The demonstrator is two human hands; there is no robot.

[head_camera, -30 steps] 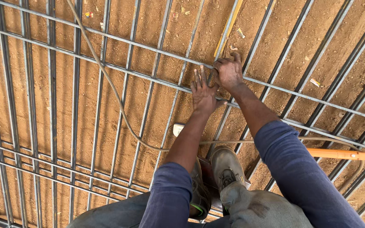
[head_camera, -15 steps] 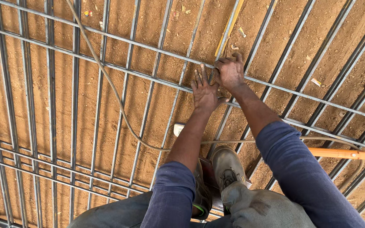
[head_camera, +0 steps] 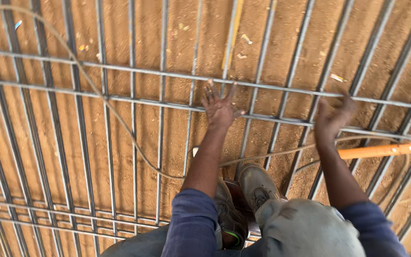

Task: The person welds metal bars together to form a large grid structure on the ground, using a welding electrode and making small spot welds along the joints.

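Steel reinforcing mesh point(head_camera: 120, 100): grey bars laid in a grid over bare red-brown soil, long bars running away from the viewer, a pair of cross bars passing under both hands. Left hand point(head_camera: 220, 107): arm stretched forward in a dark blue sleeve, palm down, fingers spread wide and holding nothing; fingertips at the farther cross bar point(head_camera: 272, 86), heel of the hand over the nearer one, resting on or just above the mesh. Right hand point(head_camera: 331, 116): forearm raised forward, wrist bent, fingers loosely curled and apart; motion blur makes it hard to say whether it touches the bar beneath, though it appears to clasp nothing. The hands are well apart. Orange-handled tool point(head_camera: 379, 151): lying across the bars just right of the right forearm. Thin cord or wire point(head_camera: 120, 123): looping from upper left across the mesh towards the person's knees. Yellowish strip point(head_camera: 232, 33): lying among the bars, beyond the left hand. Dusty work boots point(head_camera: 258, 185): standing on the mesh between the two arms.
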